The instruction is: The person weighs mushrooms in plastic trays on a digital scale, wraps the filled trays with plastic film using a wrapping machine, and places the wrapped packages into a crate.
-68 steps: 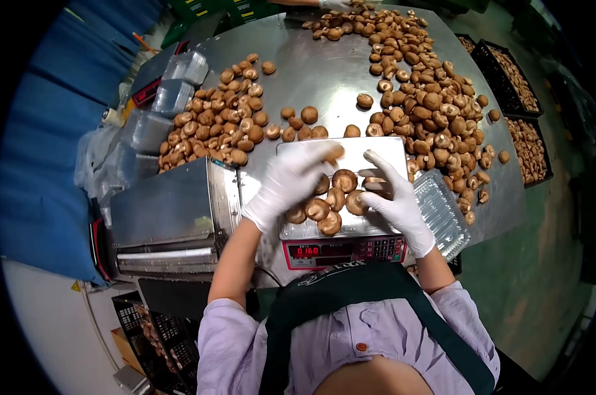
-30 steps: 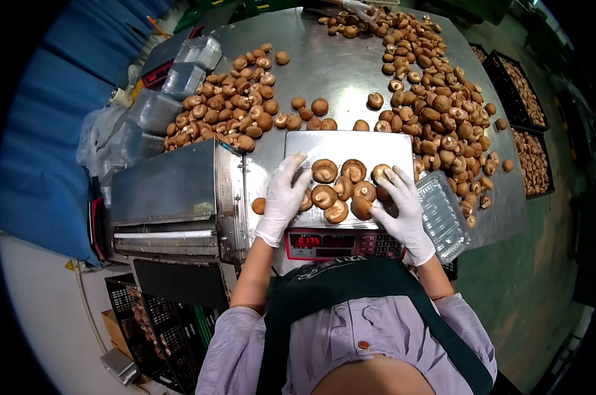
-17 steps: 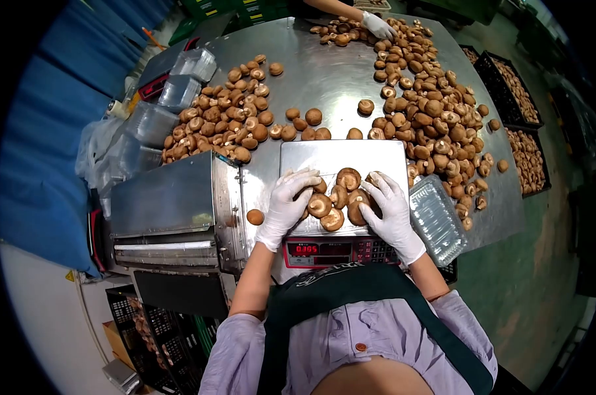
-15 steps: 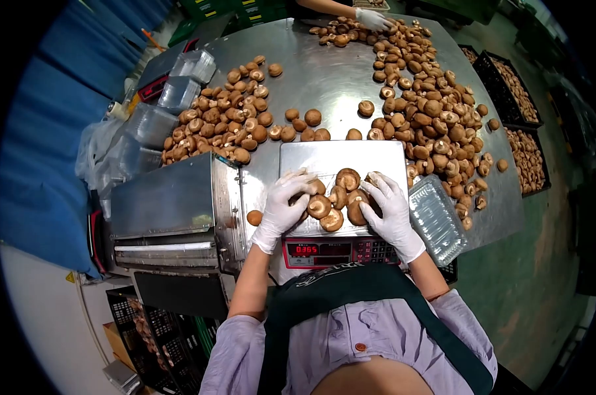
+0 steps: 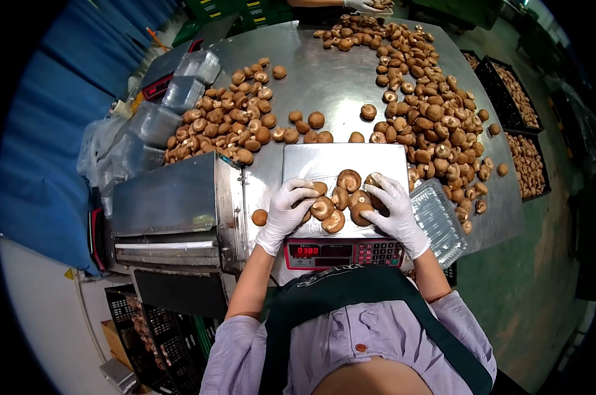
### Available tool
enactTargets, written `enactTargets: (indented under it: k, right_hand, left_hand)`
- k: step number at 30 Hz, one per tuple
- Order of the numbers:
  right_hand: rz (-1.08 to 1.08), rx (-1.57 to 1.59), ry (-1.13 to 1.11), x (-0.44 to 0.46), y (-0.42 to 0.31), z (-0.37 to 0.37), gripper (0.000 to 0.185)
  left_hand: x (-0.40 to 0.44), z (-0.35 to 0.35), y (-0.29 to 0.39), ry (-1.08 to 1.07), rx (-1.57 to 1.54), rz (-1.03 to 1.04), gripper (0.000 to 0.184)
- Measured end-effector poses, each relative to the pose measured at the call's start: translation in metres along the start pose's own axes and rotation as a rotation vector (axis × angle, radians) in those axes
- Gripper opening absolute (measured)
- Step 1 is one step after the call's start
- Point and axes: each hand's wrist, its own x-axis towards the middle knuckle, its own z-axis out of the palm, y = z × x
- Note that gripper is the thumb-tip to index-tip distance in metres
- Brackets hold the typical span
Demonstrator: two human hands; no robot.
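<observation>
Several brown mushrooms (image 5: 333, 221) lie in a cluster on the metal plate of a weighing scale (image 5: 344, 155), whose red display reads 0380. My left hand (image 5: 286, 212), in a white glove, curls round mushrooms at the cluster's left side. On the right side my gloved right hand (image 5: 398, 212) is wrapped round mushrooms, partly covering them. A single mushroom (image 5: 259, 217) rests left of the scale, near my left wrist. Right of the scale sits a clear plastic tray (image 5: 439, 220).
Mushroom piles lie on the metal table (image 5: 311, 72) at left (image 5: 225, 118) and right (image 5: 442, 125). Clear containers (image 5: 155, 124) and a metal machine (image 5: 166, 197) stand left. Black crates (image 5: 531, 191) are beyond the right edge. A co-worker's gloved hand (image 5: 360, 5) is at the far side.
Both my hands have come round the mushroom cluster, and a lone mushroom now lies left of the scale. The display went from 0160 to 0380. The co-worker's hand has moved back from the pile.
</observation>
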Motion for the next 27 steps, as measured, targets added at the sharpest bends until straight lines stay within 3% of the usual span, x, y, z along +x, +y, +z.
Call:
enactTargets:
  k: [3, 4, 5, 7, 12, 13, 16, 21, 23, 27]
  right_hand:
    - [0.015, -0.004, -0.023, -0.002, 0.000, 0.000, 0.054]
    - [0.008, -0.005, -0.022, -0.002, 0.001, 0.000, 0.053]
    - [-0.001, -0.006, -0.021, -0.003, 0.001, 0.000, 0.053]
    - [-0.002, -0.011, -0.021, -0.003, 0.002, 0.001, 0.052]
    - [0.006, -0.008, -0.010, -0.004, 0.002, 0.002, 0.052]
    - [0.014, -0.012, -0.017, -0.004, 0.001, 0.002, 0.052]
    - [0.004, -0.018, -0.022, -0.003, 0.000, -0.001, 0.050]
    - [0.000, -0.013, -0.028, -0.004, 0.002, 0.000, 0.052]
    - [0.001, 0.012, -0.020, -0.005, 0.004, 0.002, 0.054]
    - [0.003, 0.067, -0.002, -0.007, 0.006, 0.003, 0.058]
  left_hand:
    - [0.007, -0.002, 0.013, 0.091, 0.001, 0.025, 0.035]
    - [0.008, -0.005, 0.011, 0.008, 0.059, 0.046, 0.044]
    - [0.011, -0.007, 0.009, 0.008, 0.059, 0.045, 0.044]
    - [0.016, -0.009, 0.007, -0.196, 0.341, 0.183, 0.043]
    - [0.018, -0.003, 0.000, -0.129, 0.394, 0.361, 0.042]
    - [0.018, -0.003, -0.001, -0.130, 0.392, 0.363, 0.042]
    - [0.020, -0.013, 0.001, -0.292, 0.218, 0.118, 0.052]
    - [0.020, -0.023, 0.007, -0.278, 0.045, -0.022, 0.049]
    - [0.019, -0.022, 0.010, -0.170, 0.019, -0.110, 0.052]
    - [0.009, -0.018, 0.022, -0.125, 0.236, 0.082, 0.058]
